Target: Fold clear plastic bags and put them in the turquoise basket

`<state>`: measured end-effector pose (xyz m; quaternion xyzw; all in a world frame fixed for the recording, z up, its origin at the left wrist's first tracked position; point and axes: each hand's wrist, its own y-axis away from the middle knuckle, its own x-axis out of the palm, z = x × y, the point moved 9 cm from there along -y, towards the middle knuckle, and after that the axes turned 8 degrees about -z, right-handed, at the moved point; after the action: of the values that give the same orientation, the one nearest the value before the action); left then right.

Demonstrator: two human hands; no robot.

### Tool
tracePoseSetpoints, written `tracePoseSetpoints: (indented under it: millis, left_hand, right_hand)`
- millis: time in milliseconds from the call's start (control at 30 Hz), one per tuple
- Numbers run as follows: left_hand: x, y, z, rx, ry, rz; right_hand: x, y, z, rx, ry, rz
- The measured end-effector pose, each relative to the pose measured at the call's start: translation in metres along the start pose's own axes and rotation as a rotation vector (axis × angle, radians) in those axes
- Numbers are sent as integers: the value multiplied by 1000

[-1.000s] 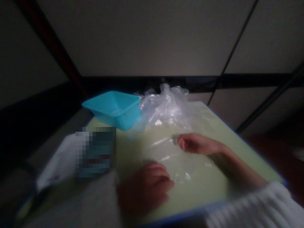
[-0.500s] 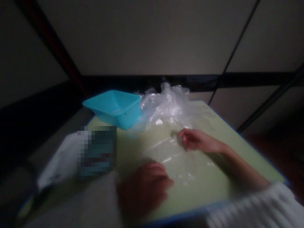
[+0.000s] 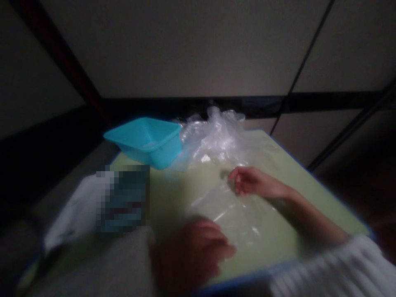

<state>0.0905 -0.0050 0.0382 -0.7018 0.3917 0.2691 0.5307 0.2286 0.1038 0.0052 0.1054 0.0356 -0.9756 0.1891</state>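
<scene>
A clear plastic bag (image 3: pixel 222 210) lies flat on the yellow-green table (image 3: pixel 278 247) between my two hands. My right hand (image 3: pixel 247 181) is at the bag's upper right side, its fingers curled and pinched together; what they grip is too small to make out. Lower down, near the front edge, my left hand (image 3: pixel 198 251) rests over the bag's lower left part. It is dark and blurred, with the fingers bent, and whatever is under them is hidden.
A turquoise plastic basin (image 3: pixel 148 142) stands at the back left. Beside it is a heap of crumpled clear plastic bags (image 3: pixel 216 136). A white bag (image 3: pixel 80 206) and a pixelated dark green item (image 3: pixel 126 202) lie at the left. Behind the table rises a panelled wall.
My left hand has shifted slightly right and down, and the clear bag's creases have changed. My right hand keeps its curled pose. The whole view has moved a little.
</scene>
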Motion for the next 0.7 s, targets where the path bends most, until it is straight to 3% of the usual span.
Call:
tracePoseSetpoints:
  millis: [167,267,433,600,700]
  left_hand:
    - [-19,8,9,-53,-70,-225]
    - [-7,10,7,-27,-40,-120]
    - [-11,2,-5,-44,-21,-251]
    - [9,-5,-23,26,84,-50]
    - [19,-2,-28,35,57,-15]
  right_hand:
    - [-15,0,12,-92,310,-197]
    - [-7,0,21,-202,572,-158]
    - [15,2,32,-435,767,-72]
    - [40,4,25,-469,757,59]
    - [57,8,25,-472,728,164]
